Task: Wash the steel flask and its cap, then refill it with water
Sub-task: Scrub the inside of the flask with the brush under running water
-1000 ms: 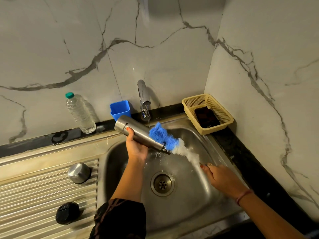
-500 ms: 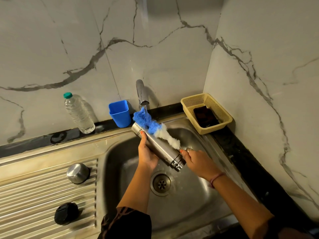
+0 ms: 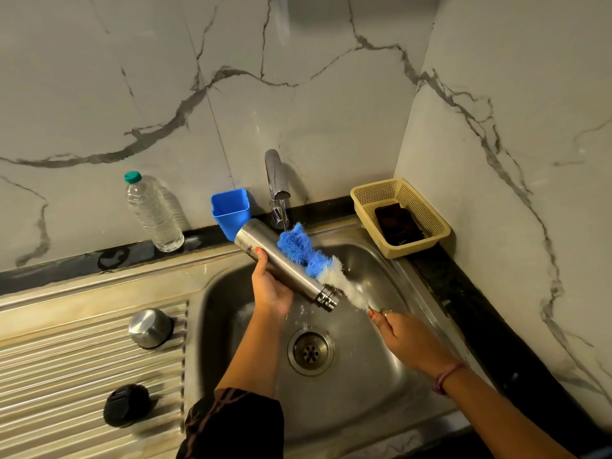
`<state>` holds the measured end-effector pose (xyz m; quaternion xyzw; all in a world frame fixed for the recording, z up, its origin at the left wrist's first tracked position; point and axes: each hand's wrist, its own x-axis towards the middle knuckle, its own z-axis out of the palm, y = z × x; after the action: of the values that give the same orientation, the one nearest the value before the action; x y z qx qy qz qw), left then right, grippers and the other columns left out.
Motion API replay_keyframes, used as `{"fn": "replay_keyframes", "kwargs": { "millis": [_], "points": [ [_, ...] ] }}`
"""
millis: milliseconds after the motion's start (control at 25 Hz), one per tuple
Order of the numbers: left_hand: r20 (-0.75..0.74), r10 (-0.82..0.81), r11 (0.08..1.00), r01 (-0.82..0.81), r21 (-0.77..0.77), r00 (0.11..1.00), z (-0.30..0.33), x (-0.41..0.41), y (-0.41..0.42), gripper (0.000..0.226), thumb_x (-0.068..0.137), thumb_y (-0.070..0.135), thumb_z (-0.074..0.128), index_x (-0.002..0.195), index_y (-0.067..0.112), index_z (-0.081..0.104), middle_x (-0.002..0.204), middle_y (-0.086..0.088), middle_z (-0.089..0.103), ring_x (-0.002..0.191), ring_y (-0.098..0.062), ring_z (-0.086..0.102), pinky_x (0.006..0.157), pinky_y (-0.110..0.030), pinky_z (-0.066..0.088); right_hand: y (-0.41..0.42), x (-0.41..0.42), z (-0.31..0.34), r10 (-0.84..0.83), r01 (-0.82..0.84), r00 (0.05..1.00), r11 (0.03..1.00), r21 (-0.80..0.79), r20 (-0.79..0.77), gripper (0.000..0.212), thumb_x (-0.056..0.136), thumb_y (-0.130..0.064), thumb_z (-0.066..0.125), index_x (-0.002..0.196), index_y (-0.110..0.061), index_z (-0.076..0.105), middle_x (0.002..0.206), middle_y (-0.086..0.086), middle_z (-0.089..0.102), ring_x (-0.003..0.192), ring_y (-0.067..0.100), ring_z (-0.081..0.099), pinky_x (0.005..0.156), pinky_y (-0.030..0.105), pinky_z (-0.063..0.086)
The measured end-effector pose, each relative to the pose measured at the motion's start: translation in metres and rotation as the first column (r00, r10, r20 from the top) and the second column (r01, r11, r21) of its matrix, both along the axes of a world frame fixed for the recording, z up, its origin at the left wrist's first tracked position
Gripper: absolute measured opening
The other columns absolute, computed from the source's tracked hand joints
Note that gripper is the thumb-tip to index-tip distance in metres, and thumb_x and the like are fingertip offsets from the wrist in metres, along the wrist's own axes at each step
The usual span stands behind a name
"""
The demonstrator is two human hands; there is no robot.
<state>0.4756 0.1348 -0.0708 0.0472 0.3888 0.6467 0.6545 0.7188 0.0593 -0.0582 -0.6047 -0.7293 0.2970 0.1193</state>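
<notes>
While water runs from the chrome tap point(image 3: 277, 180) at the far edge of the stainless steel sink point(image 3: 390, 385), the person's left hand point(image 3: 270, 286) wraps its fingers round the cylindrical brushed-steel flask point(image 3: 281, 260) and holds it tilted above the basin, base up toward the far left and open threaded mouth down toward the near right. Against the flask's right side lies the fluffy blue-and-white bottle brush point(image 3: 314, 260), its blue end up by the tap and its white end reaching past the flask's mouth. The right hand point(image 3: 407, 339) grips the brush's lower end, though the handle itself is hidden in that fist. On the ribbed steel draining board point(image 3: 66, 376) to the left sit a domed steel cap point(image 3: 149, 327) and, nearer, a round black inner lid point(image 3: 125, 405), well apart from the flask. Along the far ledge stand a clear plastic water bottle with a green top point(image 3: 153, 213) and a small blue plastic tub point(image 3: 231, 212); a yellow mesh basket point(image 3: 427, 241) holding something dark sits at the right corner.
</notes>
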Motion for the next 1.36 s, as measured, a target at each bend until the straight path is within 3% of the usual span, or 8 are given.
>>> {"fn": "replay_keyframes", "kwargs": {
  "millis": [160,400,480,680,880,1080,1240,1360],
  "points": [
    [-0.055,-0.089,0.995,0.09,0.03,0.995,0.0,0.012,-0.006,0.064,0.083,0.052,0.066,0.137,0.021,0.049,0.126,-0.013,0.066,0.116,-0.035,0.062,0.1,-0.054,0.047,0.028,-0.03,0.016,0.03,-0.03,1.0,0.997,0.071,-0.001,0.043,0.101,-0.04,0.031,0.063,-0.023,0.042,0.053,-0.005,0.038,0.047,0.008,0.033,0.048,0.023,0.029],
    [-0.048,-0.09,0.995,0.091,0.036,0.995,-0.002,0.011,-0.006,0.068,0.079,0.047,0.069,0.138,0.019,0.049,0.129,-0.013,0.065,0.118,-0.034,0.061,0.1,-0.058,0.046,0.036,-0.035,0.022,0.064,-0.065,0.998,0.995,0.076,0.019,0.042,0.102,-0.037,0.032,0.062,-0.023,0.039,0.053,-0.006,0.037,0.045,0.005,0.031,0.046,0.016,0.027],
    [-0.017,-0.067,0.996,0.068,0.05,0.998,-0.002,0.007,-0.006,0.066,0.083,0.045,0.066,0.14,0.019,0.047,0.127,-0.012,0.066,0.117,-0.034,0.062,0.094,-0.057,0.049,0.023,-0.02,0.015,0.059,-0.059,0.998,0.998,0.026,0.015,0.041,0.101,-0.037,0.032,0.065,-0.022,0.042,0.053,-0.006,0.037,0.044,0.004,0.031,0.045,0.016,0.028],
    [0.067,0.054,0.998,-0.053,-0.012,0.996,-0.001,-0.006,0.006,0.068,0.085,0.046,0.068,0.14,0.015,0.043,0.129,-0.016,0.063,0.12,-0.038,0.058,0.109,-0.062,0.035,-0.007,0.024,-0.002,-0.019,0.019,0.998,1.0,-0.007,0.053,0.04,0.099,-0.041,0.036,0.062,-0.026,0.045,0.051,-0.005,0.043,0.045,0.003,0.04,0.049,0.02,0.038],
    [0.074,0.141,0.989,-0.143,0.024,0.987,0.008,-0.015,0.011,0.055,0.09,0.044,0.064,0.133,0.014,0.043,0.121,-0.014,0.063,0.115,-0.034,0.059,0.109,-0.056,0.038,-0.008,0.048,-0.001,0.0,0.001,0.998,1.0,-0.004,0.058,0.041,0.099,-0.037,0.038,0.073,-0.012,0.058,0.053,-0.002,0.049,0.046,0.004,0.044,0.05,0.019,0.041],
    [0.036,0.004,0.999,-0.005,0.039,0.999,0.011,0.002,0.001,0.047,0.092,0.049,0.058,0.127,0.018,0.056,0.127,-0.013,0.065,0.119,-0.035,0.059,0.107,-0.058,0.039,0.011,0.011,0.007,0.063,-0.065,0.998,0.993,0.098,0.025,0.04,0.1,-0.038,0.038,0.061,-0.028,0.043,0.048,-0.005,0.045,0.041,0.007,0.042,0.047,0.031,0.041],
    [-0.054,-0.077,0.996,0.08,0.047,0.996,0.009,0.021,-0.011,0.058,0.084,0.052,0.061,0.13,0.019,0.056,0.119,-0.011,0.07,0.114,-0.032,0.063,0.094,-0.049,0.05,0.033,-0.026,0.024,0.056,-0.062,0.998,0.984,0.165,0.037,0.044,0.102,-0.034,0.036,0.059,-0.025,0.036,0.049,-0.007,0.037,0.042,0.006,0.033,0.044,0.018,0.025],
    [-0.107,-0.128,0.991,0.131,0.018,0.986,0.003,0.023,-0.014,0.064,0.079,0.052,0.062,0.13,0.014,0.056,0.113,-0.012,0.072,0.11,-0.032,0.064,0.096,-0.051,0.05,0.042,-0.034,0.03,0.059,-0.065,0.998,0.981,0.184,0.036,0.044,0.102,-0.034,0.035,0.059,-0.025,0.035,0.05,-0.006,0.037,0.043,0.006,0.032,0.044,0.017,0.023]
  ]
}}
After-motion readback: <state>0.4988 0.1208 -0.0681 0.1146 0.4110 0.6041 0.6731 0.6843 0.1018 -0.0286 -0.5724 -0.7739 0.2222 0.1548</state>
